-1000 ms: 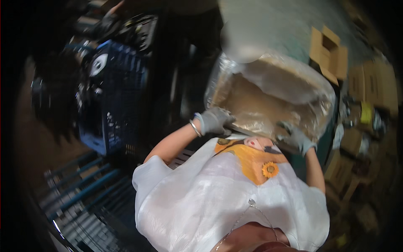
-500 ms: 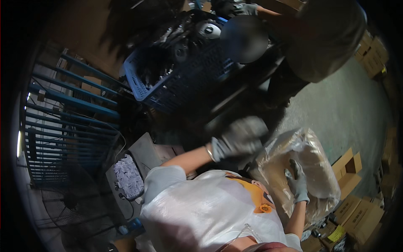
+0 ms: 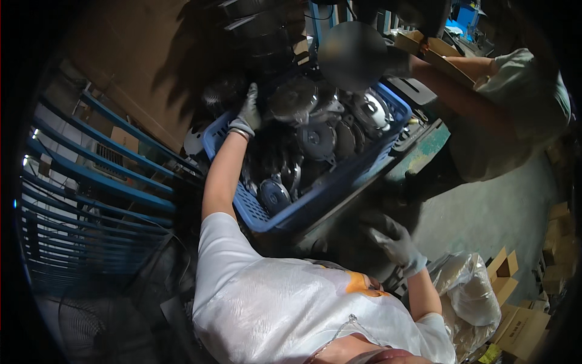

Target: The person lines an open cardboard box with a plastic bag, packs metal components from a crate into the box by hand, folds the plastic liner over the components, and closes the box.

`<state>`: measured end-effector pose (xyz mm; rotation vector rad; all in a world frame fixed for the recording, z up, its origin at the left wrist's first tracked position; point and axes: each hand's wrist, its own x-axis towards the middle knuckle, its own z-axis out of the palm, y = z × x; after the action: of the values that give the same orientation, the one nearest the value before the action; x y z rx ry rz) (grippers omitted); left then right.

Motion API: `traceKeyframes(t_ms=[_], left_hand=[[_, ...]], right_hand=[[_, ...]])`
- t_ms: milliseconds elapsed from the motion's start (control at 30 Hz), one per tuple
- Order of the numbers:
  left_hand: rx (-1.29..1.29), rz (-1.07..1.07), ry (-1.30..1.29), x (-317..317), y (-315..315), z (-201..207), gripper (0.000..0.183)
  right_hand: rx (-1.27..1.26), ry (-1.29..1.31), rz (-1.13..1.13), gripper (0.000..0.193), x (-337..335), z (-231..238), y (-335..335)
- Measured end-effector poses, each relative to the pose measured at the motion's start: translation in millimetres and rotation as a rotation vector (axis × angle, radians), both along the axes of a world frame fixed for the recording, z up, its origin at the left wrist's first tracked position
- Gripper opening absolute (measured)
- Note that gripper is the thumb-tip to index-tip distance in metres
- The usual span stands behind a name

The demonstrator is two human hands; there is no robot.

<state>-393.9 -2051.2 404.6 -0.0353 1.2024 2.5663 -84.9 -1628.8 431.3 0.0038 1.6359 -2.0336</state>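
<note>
"At the left end of the blue crate [image 3: 247,205], what is the left hand [image 3: 246,114] doing?"

"It reaches over the crate, gloved, beside the round metal parts [image 3: 317,142]. Its fingers point away from the body, but I cannot tell whether they grip anything."

"And the right hand [image 3: 395,242]?"

"Gloved too, with its fingers loosely apart and nothing visible between them. It hangs outside the crate, near the clear plastic lining [image 3: 474,297] at the lower right."

"Where are the parts exactly?"

"Inside the crate, dark and shiny, heaped together, some tilted on edge."

"Who else is near?"

"A co-worker [image 3: 518,124] at the crate's right end. Brown cartons [image 3: 522,332] lie beside the lining."
</note>
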Motion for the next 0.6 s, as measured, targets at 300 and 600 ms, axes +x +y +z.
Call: traceKeyframes(t_ms=[300, 600], left_hand=[[-0.206, -0.4, 0.175, -32, -11, -12, 0.051], [0.006, -0.281, 0.255, 17, 53, 27, 0.058]], right_hand=[[0.322, 0.748, -0.221, 0.049, -262, 53, -78], [0.548, 0.771, -0.214, 0.014, -390, 22, -54]])
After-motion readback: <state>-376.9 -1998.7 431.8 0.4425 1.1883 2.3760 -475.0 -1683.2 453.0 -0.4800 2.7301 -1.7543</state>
